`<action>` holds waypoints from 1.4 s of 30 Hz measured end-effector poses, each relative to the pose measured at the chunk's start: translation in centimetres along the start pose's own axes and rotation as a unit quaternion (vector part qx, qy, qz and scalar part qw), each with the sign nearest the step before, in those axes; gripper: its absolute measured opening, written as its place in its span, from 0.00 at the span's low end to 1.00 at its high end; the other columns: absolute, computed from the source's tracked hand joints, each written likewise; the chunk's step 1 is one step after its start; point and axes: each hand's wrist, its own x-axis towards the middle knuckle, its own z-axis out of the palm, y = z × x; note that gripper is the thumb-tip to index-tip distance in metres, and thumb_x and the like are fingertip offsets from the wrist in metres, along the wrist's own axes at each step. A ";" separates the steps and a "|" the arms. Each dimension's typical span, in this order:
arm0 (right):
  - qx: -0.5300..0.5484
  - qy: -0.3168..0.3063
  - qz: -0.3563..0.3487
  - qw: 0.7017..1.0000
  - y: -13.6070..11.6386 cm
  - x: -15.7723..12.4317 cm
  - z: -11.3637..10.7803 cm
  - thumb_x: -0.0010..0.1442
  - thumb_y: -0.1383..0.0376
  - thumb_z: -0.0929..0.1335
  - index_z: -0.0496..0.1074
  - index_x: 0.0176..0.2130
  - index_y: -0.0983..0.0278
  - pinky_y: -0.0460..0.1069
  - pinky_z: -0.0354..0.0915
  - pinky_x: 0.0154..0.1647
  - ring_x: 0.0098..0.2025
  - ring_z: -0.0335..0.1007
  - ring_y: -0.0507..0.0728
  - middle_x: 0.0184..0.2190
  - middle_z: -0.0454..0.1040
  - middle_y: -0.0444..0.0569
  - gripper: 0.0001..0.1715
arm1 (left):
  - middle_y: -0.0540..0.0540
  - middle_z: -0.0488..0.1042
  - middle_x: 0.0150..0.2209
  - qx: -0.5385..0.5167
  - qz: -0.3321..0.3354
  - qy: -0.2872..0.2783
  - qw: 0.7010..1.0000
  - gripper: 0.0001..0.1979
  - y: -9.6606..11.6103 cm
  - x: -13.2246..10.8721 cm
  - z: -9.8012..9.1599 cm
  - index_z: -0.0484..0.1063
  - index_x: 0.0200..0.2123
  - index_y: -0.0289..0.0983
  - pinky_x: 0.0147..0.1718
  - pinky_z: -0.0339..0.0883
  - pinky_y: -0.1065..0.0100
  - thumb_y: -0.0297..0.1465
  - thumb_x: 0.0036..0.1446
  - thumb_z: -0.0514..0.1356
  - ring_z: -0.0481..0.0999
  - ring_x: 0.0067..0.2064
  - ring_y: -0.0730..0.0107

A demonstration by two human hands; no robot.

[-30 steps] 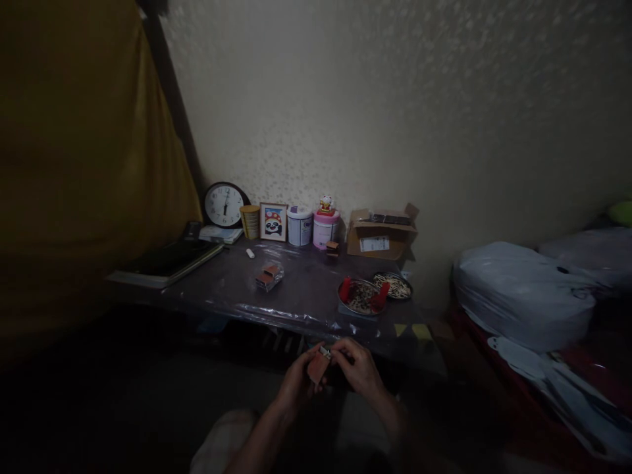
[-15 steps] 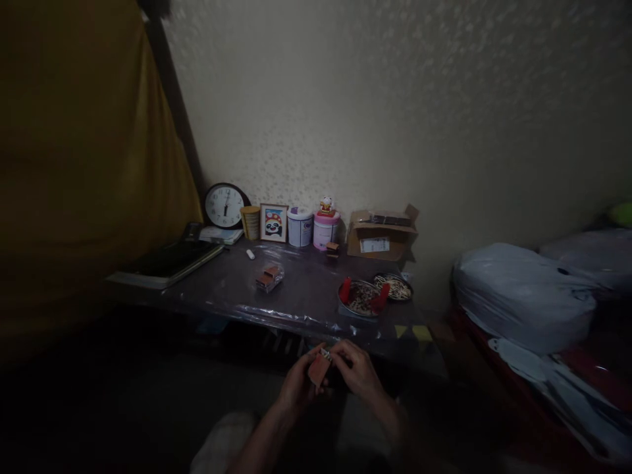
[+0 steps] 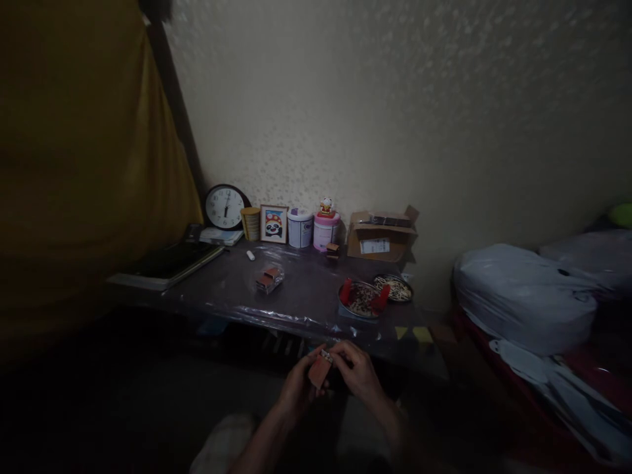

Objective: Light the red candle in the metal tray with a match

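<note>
In front of the table edge, my left hand point(image 3: 295, 387) is wrapped round a small reddish-brown matchbox point(image 3: 320, 372), which is tilted with its pale open end facing up and away. My right hand point(image 3: 356, 370) is closed in a pinch at that open end. What its fingertips hold is too small to make out. Beyond my hands stands a round metal dish point(image 3: 363, 316) of small dark-and-pale bits with two red objects in it. A second dish point(image 3: 394, 288) behind it holds pale thin sticks that look like matchsticks.
More matchboxes point(image 3: 269, 280) lie on the plastic-covered table point(image 3: 306, 289), and one small box point(image 3: 332, 251) sits farther back. Along the wall stand a clock point(image 3: 226, 206), a panda picture point(image 3: 273, 224), tubs point(image 3: 300, 228) and a cardboard carton point(image 3: 380, 237). White bags point(image 3: 523, 296) are on the right.
My hands stay at almost the same spot with the matchbox. The right fingertips have shifted slightly at its open end.
</note>
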 end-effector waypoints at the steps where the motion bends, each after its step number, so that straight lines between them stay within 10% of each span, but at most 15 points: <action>1: 0.000 -0.005 0.004 1.000 0.0 0.0 0.0 0.58 0.65 0.64 0.70 0.28 0.61 0.45 0.62 0.34 0.31 0.68 0.52 0.26 0.71 0.42 0.08 | 0.45 0.75 0.31 -0.002 0.000 0.000 1.000 0.23 0.0 0.0 0.0 0.64 0.51 0.35 0.15 0.59 0.73 0.32 0.51 0.52 0.70 0.17 0.75; 16: 0.177 0.082 0.091 0.977 1.6 0.5 -0.6 0.55 0.51 0.65 0.67 0.31 0.63 0.49 0.69 0.33 0.30 0.73 0.56 0.27 0.74 0.47 0.17 | 0.43 0.77 0.29 -0.042 0.017 -0.029 0.999 0.25 0.2 0.2 0.1 0.60 0.53 0.33 0.15 0.55 0.74 0.32 0.50 0.53 0.69 0.18 0.74; 24: -0.043 0.008 -0.034 0.998 1.1 -0.7 1.0 0.58 0.60 0.63 0.68 0.40 0.59 0.49 0.67 0.44 0.43 0.70 0.57 0.40 0.72 0.50 0.10 | 0.45 0.76 0.27 -0.084 0.050 0.027 0.995 0.18 0.3 0.5 0.3 0.67 0.45 0.34 0.16 0.57 0.73 0.31 0.50 0.54 0.70 0.18 0.73; 28: -0.108 -0.023 -0.060 0.992 1.0 -1.4 1.6 0.54 0.61 0.67 0.64 0.51 0.56 0.51 0.64 0.51 0.52 0.65 0.59 0.50 0.68 0.50 0.23 | 0.41 0.77 0.36 -0.107 0.090 0.022 0.990 0.15 0.1 1.0 -0.2 0.71 0.42 0.32 0.23 0.63 0.71 0.30 0.50 0.55 0.76 0.33 0.64; 42: -0.091 -0.050 -0.042 0.994 0.3 -1.3 1.7 0.52 0.65 0.68 0.61 0.53 0.60 0.53 0.61 0.54 0.54 0.61 0.59 0.52 0.65 0.52 0.29 | 0.41 0.77 0.33 -0.122 0.074 -0.025 0.990 0.20 0.2 0.3 0.0 0.68 0.46 0.33 0.28 0.67 0.67 0.26 0.47 0.56 0.76 0.29 0.66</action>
